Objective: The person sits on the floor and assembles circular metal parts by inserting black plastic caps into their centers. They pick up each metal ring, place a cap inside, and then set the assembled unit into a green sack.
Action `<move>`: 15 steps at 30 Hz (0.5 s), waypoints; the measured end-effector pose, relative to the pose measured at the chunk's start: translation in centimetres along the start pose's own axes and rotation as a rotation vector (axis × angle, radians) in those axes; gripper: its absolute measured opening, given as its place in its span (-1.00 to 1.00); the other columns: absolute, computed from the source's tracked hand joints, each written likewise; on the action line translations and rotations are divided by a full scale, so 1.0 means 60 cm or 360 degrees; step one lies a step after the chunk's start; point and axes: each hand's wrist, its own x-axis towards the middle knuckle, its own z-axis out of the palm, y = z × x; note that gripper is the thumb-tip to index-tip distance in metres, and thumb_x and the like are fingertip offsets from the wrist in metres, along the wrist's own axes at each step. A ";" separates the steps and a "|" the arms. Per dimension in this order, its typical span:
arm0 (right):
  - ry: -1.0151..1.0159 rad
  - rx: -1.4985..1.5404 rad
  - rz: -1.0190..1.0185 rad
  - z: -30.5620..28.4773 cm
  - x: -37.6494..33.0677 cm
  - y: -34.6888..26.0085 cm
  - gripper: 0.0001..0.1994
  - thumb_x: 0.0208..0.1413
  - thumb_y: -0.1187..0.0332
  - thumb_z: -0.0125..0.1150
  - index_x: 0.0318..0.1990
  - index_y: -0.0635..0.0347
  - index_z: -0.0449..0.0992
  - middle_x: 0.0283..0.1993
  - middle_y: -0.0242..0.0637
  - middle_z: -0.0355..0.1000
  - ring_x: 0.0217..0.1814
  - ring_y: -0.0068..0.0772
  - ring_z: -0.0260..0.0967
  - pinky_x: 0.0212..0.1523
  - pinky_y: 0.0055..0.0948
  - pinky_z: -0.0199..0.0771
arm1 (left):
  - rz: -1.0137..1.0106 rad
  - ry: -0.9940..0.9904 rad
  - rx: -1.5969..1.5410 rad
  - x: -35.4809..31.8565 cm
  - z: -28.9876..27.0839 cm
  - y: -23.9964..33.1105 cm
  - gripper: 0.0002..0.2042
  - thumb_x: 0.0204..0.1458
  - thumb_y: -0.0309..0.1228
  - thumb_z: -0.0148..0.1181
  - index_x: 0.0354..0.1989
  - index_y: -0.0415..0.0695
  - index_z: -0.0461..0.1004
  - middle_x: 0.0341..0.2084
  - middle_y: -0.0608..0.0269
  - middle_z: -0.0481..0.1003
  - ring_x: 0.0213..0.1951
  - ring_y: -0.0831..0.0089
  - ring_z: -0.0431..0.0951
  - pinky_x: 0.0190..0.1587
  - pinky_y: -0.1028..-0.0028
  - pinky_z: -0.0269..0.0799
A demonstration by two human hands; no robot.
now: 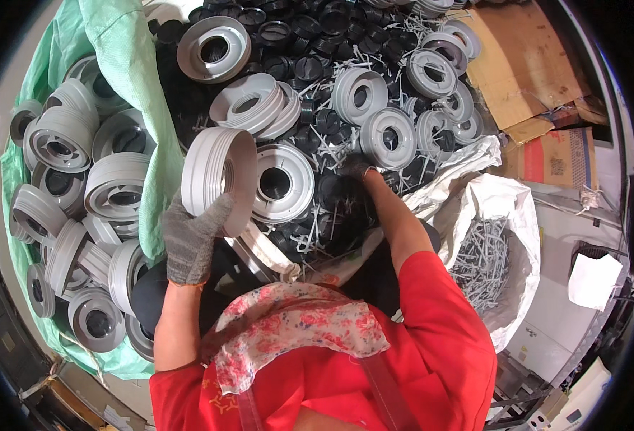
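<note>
My left hand [191, 241], in a grey knit glove, grips a grey ribbed plastic ring [209, 172] by its lower side, thumb over the rim. The ring is tilted and held above the pile. My right hand [355, 167], in a dark glove, reaches into the pile of black round plastic pieces [310, 68] and thin grey sticks. Its fingers blend into the dark pieces, so what they touch is hidden. A grey flanged ring [389, 138] lies just beyond that hand. Another grey flanged ring [282, 183] lies between my two hands.
A green woven sack [127, 43] full of grey rings stands at the left. On the right, a white sack [521, 248] holds thin grey plastic sticks [483, 262]. Flattened cardboard [518, 61] lies at the far right, above a pale cabinet [568, 287].
</note>
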 end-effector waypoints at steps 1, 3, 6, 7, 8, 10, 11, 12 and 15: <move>0.0013 0.0008 0.0054 0.009 0.005 -0.007 -0.40 -0.26 -0.04 0.18 -0.08 0.18 0.45 -0.16 0.02 0.46 -0.08 -0.03 0.42 -0.06 -0.21 0.38 | 0.0035 0.0005 0.0007 0.000 -0.001 -0.002 -0.59 -0.17 -0.35 0.35 -0.13 -0.27 0.45 -0.36 0.24 0.53 -0.38 0.53 0.50 -0.32 0.53 0.43; 0.0478 0.0104 0.0129 0.059 0.005 -0.008 -0.38 -0.35 -0.04 0.28 -0.10 0.17 0.47 -0.13 0.04 0.44 -0.03 -0.03 0.39 0.03 -0.20 0.32 | 0.0115 -0.0004 0.0006 0.002 0.001 -0.006 -0.59 -0.17 -0.35 0.35 -0.12 -0.26 0.45 -0.37 0.25 0.53 -0.39 0.54 0.50 -0.33 0.53 0.43; 0.0546 0.0182 0.0075 0.099 0.011 -0.022 -0.52 -0.26 0.02 0.24 -0.20 0.14 0.51 -0.19 -0.02 0.46 -0.10 -0.09 0.42 0.05 -0.18 0.30 | 0.0069 -0.0005 0.0076 0.001 0.001 -0.006 -0.58 -0.16 -0.35 0.35 -0.12 -0.26 0.45 -0.37 0.25 0.53 -0.39 0.54 0.50 -0.33 0.53 0.43; 0.0289 0.0125 0.0008 0.101 0.018 -0.028 -0.54 -0.22 0.03 0.20 -0.19 0.15 0.48 -0.21 -0.03 0.46 -0.14 -0.11 0.42 0.02 -0.20 0.32 | 0.0045 -0.0001 0.0045 0.000 0.001 -0.009 -0.58 -0.16 -0.35 0.35 -0.12 -0.25 0.44 -0.36 0.25 0.53 -0.39 0.54 0.50 -0.33 0.53 0.43; -0.0083 -0.0047 -0.0126 0.090 0.037 -0.030 -0.50 -0.19 0.04 0.17 -0.12 0.19 0.41 -0.20 -0.01 0.43 -0.15 -0.12 0.40 -0.01 -0.24 0.34 | 0.0034 -0.0012 0.0015 -0.001 0.003 -0.009 -0.58 -0.16 -0.34 0.35 -0.12 -0.25 0.44 -0.36 0.25 0.53 -0.40 0.54 0.50 -0.34 0.53 0.43; -0.0345 -0.0252 -0.0471 0.102 0.061 -0.003 -0.52 -0.13 0.08 0.09 -0.08 0.19 0.36 -0.24 -0.05 0.40 -0.23 -0.17 0.37 -0.07 -0.30 0.36 | 0.0042 -0.0044 0.0006 -0.001 0.006 -0.001 -0.58 -0.16 -0.34 0.35 -0.12 -0.25 0.44 -0.36 0.24 0.52 -0.40 0.53 0.50 -0.34 0.53 0.43; -0.0218 -0.0309 -0.0684 0.130 0.067 0.023 -0.59 -0.09 0.13 0.05 -0.11 0.17 0.38 -0.29 -0.11 0.40 -0.28 -0.22 0.35 -0.10 -0.32 0.36 | 0.0055 -0.0063 0.0022 -0.002 0.005 0.004 -0.58 -0.16 -0.34 0.35 -0.12 -0.26 0.44 -0.36 0.23 0.52 -0.40 0.53 0.50 -0.34 0.53 0.44; -0.0084 -0.0377 -0.0902 0.137 0.061 0.025 -0.66 -0.05 0.17 0.00 -0.14 0.15 0.39 -0.34 -0.17 0.39 -0.34 -0.26 0.33 -0.14 -0.34 0.37 | 0.0059 -0.0063 0.0038 -0.003 0.005 0.004 -0.58 -0.16 -0.34 0.35 -0.12 -0.26 0.44 -0.35 0.23 0.52 -0.40 0.53 0.50 -0.35 0.53 0.44; 0.0424 -0.0052 -0.1055 0.087 -0.005 -0.016 -0.79 0.00 0.31 0.00 -0.23 0.13 0.48 -0.32 -0.24 0.42 -0.31 -0.31 0.34 -0.13 -0.37 0.36 | 0.0048 -0.0017 -0.0025 0.000 -0.004 -0.009 -0.59 -0.15 -0.34 0.35 -0.13 -0.27 0.44 -0.36 0.20 0.53 -0.40 0.51 0.51 -0.35 0.52 0.44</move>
